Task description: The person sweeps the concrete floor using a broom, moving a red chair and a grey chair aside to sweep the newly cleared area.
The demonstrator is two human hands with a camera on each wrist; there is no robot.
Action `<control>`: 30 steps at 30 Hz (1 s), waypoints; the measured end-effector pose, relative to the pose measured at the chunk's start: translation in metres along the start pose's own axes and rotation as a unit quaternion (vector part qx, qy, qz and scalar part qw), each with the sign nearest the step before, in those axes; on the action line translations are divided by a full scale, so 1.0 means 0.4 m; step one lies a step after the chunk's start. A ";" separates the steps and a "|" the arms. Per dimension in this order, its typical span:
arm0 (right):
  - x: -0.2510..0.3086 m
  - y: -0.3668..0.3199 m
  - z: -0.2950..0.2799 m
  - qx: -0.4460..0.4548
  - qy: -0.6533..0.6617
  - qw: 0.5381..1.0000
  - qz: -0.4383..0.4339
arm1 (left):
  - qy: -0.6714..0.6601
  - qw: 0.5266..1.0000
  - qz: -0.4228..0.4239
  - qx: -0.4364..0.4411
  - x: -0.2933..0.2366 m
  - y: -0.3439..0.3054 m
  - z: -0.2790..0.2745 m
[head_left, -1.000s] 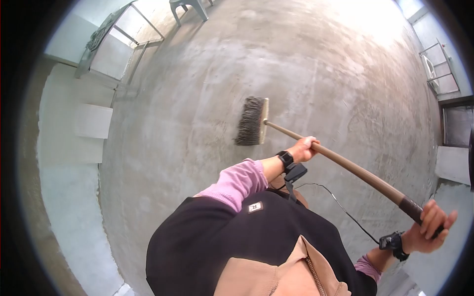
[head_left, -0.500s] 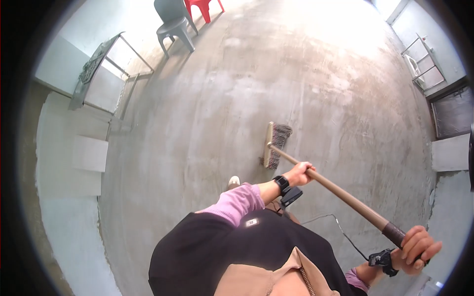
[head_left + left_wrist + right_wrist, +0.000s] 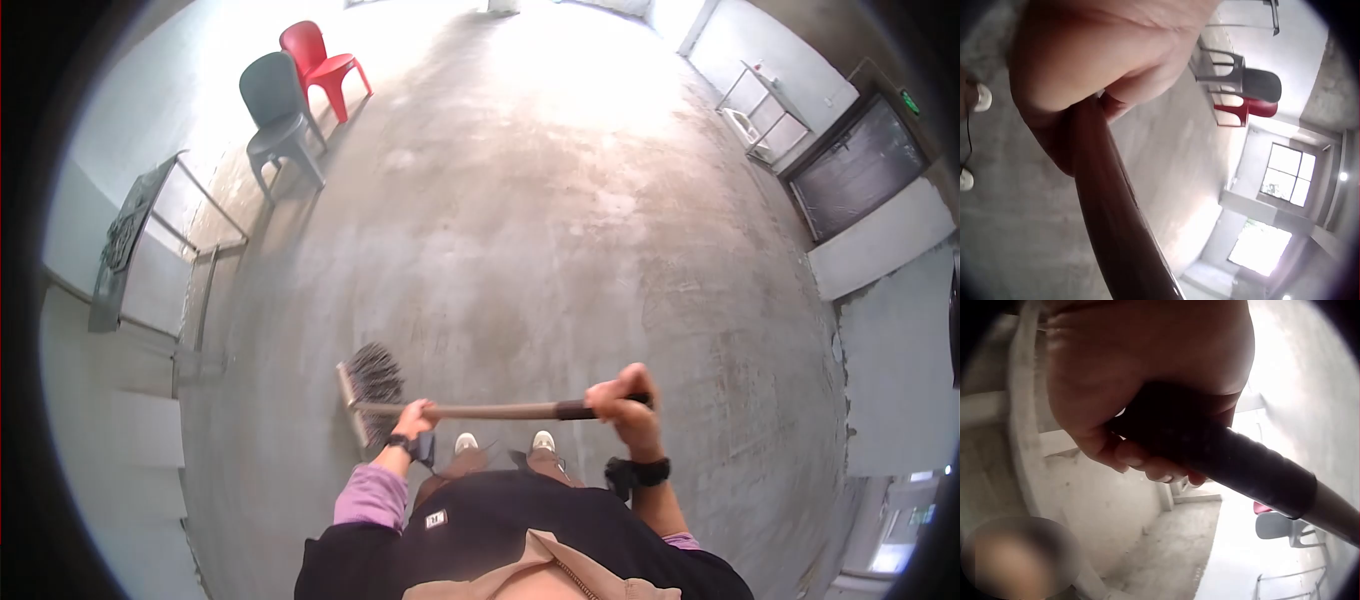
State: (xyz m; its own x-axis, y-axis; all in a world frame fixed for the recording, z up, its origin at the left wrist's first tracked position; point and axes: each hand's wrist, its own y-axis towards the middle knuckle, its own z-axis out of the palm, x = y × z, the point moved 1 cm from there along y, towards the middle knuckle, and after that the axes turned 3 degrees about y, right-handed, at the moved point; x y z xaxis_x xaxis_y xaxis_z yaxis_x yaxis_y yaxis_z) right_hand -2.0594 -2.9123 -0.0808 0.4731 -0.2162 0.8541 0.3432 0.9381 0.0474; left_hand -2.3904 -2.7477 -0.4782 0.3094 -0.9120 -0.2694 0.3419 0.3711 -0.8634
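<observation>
A broom with a long brown handle [image 3: 490,411] lies across the front of the body in the head view, its dark bristles [image 3: 378,385] on the floor at the left. My left hand [image 3: 415,416] grips the handle close to the broom head. The right hand [image 3: 628,405] holds the dark grip at the handle's other end. In the left wrist view, fingers of the left hand [image 3: 1104,62] curl round the handle [image 3: 1110,206]. The right wrist view shows the right hand [image 3: 1147,381] wrapped round the black ribbed grip [image 3: 1260,465].
Grey chair [image 3: 277,125] and red chair [image 3: 325,70] stand at the upper left. A metal-framed table [image 3: 135,240] is by the left wall, another frame [image 3: 765,115] by the right wall near a dark door [image 3: 858,165]. Two shoes [image 3: 543,441] show on the concrete floor [image 3: 520,300].
The broom head has swung to the left, and the handle now lies nearly level. Both hands moved left, the right one also upward. The view has tilted up, bringing both chairs fully into sight.
</observation>
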 end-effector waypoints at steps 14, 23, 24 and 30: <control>-0.241 0.106 0.244 0.173 -0.024 0.963 0.205 | 0.114 0.970 0.031 -0.212 -0.219 -0.102 -0.541; -0.127 0.216 0.139 0.106 -0.031 0.976 0.188 | 0.013 0.982 0.022 -0.185 -0.167 0.015 -0.299; -0.105 0.236 0.114 0.093 -0.023 0.981 0.169 | 0.073 0.987 0.059 -0.129 -0.162 0.029 -0.260; 0.102 0.344 -0.055 0.020 0.004 0.999 0.033 | 0.349 0.917 0.170 0.088 -0.105 0.151 0.104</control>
State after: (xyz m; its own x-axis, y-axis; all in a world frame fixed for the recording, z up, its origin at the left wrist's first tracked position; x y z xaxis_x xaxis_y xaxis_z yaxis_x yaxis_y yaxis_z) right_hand -1.9749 -2.7980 -0.0508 0.5004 -0.1551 0.8518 0.2783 0.9604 0.0114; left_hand -2.3459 -2.6795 -0.5013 -0.1984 -0.6052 -0.7709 0.4873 0.6216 -0.6134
